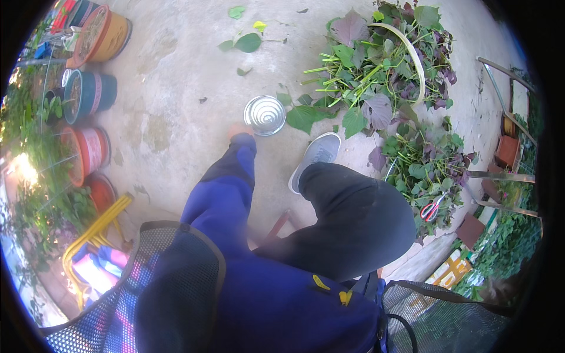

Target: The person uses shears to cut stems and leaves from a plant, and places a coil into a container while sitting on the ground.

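My left hand (241,129), blurred at the end of a blue sleeve, is at the near-left rim of a round shiny metal lid or dish (265,115) marked with concentric rings. Its fingers seem to close on that rim, though they are mostly hidden. My right hand is out of view. Just right of the dish, loose green leaves (304,118) lie on the concrete floor (176,88). Beyond them is a large heap of cut green and purple leafy stems (353,79), with a pale arched handle (417,61) rising through it. My grey shoe (318,154) is planted near the leaves.
Red-handled scissors (430,212) rest on a second leafy heap (419,163) at right. Flowerpots (101,95) line the left side, near a yellow metal chair frame (97,229). A metal frame (503,176) stands at far right. Scattered leaves (248,43) lie ahead.
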The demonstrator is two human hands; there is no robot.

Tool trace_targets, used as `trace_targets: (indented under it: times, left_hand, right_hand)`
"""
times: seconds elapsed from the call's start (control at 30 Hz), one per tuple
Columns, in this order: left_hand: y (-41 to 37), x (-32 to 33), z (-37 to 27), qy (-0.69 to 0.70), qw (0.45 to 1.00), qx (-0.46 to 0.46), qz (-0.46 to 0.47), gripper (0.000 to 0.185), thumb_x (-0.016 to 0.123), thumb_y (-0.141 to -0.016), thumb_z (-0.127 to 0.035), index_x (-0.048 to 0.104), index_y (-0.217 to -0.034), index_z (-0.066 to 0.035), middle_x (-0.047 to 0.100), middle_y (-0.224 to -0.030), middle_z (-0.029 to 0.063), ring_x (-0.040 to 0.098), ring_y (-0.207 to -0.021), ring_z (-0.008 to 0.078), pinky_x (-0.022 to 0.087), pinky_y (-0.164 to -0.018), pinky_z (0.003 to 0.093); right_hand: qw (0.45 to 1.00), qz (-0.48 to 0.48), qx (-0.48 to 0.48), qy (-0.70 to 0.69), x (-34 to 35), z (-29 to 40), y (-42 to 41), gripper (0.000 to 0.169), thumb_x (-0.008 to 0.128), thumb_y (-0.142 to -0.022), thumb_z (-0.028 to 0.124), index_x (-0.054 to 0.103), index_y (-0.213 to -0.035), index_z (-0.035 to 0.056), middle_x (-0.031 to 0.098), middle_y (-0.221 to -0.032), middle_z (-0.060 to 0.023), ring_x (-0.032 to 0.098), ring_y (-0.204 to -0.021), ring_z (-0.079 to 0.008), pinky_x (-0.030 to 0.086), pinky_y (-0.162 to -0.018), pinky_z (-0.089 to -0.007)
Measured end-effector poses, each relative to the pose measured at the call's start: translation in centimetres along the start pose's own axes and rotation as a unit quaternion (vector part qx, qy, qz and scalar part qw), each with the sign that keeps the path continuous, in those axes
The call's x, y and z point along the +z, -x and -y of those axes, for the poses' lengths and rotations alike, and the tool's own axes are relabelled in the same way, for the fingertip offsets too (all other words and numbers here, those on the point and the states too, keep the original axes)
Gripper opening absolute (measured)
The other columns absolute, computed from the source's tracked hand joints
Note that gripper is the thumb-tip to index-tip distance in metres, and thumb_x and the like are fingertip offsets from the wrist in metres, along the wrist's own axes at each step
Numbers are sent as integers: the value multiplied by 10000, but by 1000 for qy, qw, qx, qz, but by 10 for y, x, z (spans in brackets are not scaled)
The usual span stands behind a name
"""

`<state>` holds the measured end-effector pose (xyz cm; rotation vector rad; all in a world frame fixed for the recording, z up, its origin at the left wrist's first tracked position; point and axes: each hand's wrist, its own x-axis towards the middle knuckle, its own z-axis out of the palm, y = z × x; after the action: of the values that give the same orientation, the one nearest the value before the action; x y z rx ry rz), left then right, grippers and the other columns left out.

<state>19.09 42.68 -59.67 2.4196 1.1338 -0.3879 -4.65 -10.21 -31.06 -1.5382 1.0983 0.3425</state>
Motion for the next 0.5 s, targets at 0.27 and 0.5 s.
trace_targets:
  times: [0.27, 0.5]
  left_hand:
    - [7, -34, -27, -54, 994, 2, 91, 253, 617, -848, -229, 701, -987, -35, 685, -1043, 183, 645, -1026, 342, 510, -874, 419]
    - [10, -36, -15, 64, 998, 22, 9, 211, 614, -822, -166, 682, -952, -14, 685, -1009, 196, 648, -977, 362, 506, -853, 419]
  right_hand:
    - [1000, -7, 7, -11, -7, -14, 6, 189, 534, -834, -37, 557, -667, 47, 516, -630, 34, 459, -532, -68, 364, -494, -227]
    - [999, -11, 16, -26, -13, -33, 11, 197, 529, -833, -42, 552, -660, 49, 511, -623, 36, 454, -526, -67, 360, -488, -226]
